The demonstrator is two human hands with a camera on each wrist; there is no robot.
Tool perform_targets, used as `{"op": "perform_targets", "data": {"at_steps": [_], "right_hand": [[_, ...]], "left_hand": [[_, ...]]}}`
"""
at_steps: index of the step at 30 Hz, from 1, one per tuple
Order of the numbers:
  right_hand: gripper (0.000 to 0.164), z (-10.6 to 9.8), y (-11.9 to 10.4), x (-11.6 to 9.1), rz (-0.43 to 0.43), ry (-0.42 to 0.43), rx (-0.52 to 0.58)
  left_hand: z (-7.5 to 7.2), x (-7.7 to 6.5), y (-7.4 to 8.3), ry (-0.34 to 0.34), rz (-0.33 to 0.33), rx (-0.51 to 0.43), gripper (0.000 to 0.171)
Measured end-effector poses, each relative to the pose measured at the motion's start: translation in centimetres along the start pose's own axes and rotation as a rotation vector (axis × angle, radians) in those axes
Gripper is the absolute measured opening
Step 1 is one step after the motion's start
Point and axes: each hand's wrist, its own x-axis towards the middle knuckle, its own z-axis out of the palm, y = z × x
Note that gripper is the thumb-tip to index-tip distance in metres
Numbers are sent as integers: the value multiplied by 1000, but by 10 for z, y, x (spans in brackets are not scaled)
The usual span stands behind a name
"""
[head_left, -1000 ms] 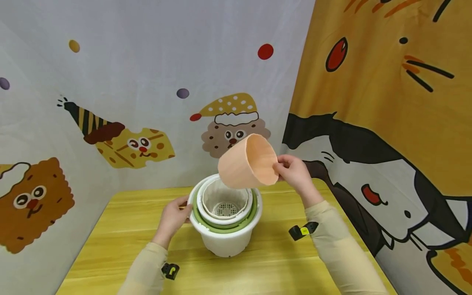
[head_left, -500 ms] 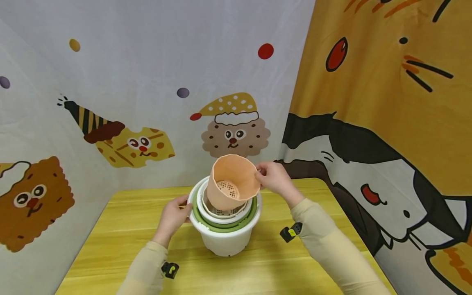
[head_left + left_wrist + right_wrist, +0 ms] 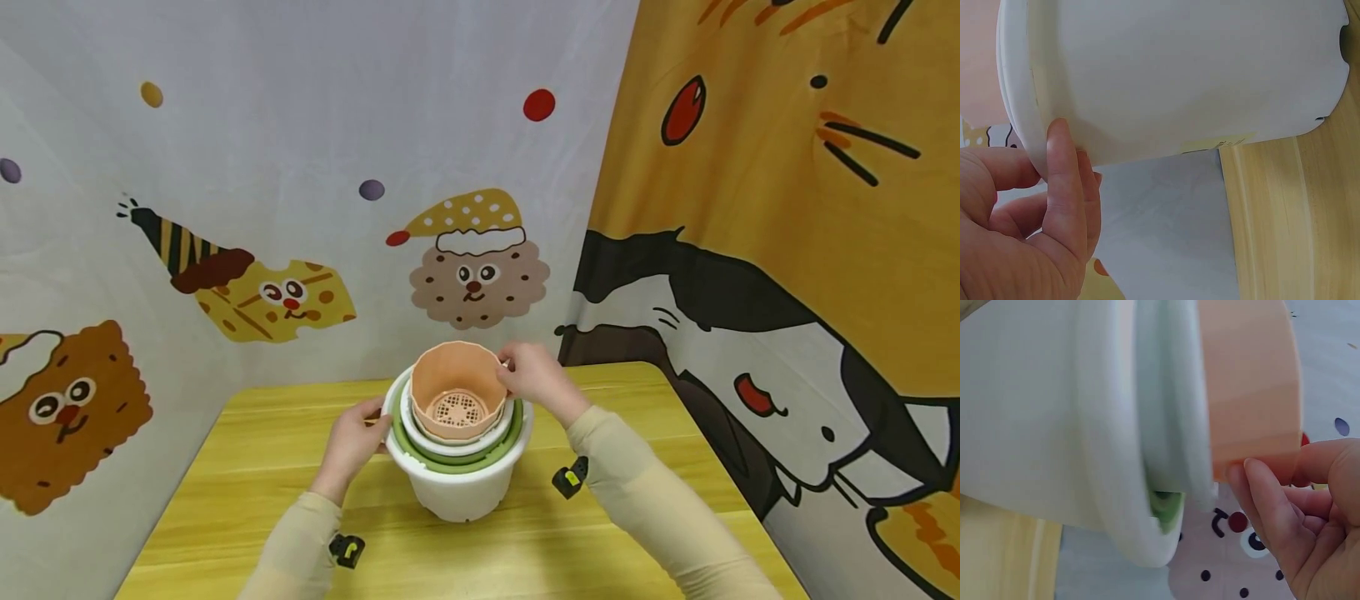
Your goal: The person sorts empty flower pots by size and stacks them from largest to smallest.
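A peach plastic pot (image 3: 453, 375) with a perforated bottom sits partly down inside a stack of nested pots, its upper part standing above them. My right hand (image 3: 543, 379) pinches its rim on the right side, thumb and fingers on either face of the wall in the right wrist view. Around it are a cream pot, a white one and a green pot (image 3: 480, 461), all inside the large white outer pot (image 3: 461, 496). My left hand (image 3: 351, 446) grips the outer pot's rim at the left, fingers under the lip in the left wrist view (image 3: 1060, 200).
The stack stands on a yellow wood-grain table (image 3: 300, 467). Behind it hangs a pale cloth (image 3: 300, 167) with cartoon figures, and an orange cloth (image 3: 750, 208) with a large cartoon hangs to the right.
My right hand has brought the peach pot left and down, turning it from tilted to nearly upright, from above the stack into it. My left hand has stayed at the outer rim.
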Motion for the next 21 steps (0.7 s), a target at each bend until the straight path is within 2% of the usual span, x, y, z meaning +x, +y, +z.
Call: {"op": "perform_targets", "data": {"at_steps": [6,21], "right_hand": [[12,6,5,-1,13,8,49],[25,8,24,-14,-26,8,214]], "left_hand": [[0,0,-1,0,-2,0,40],[2,0,1,10,-9,-9,40]]}}
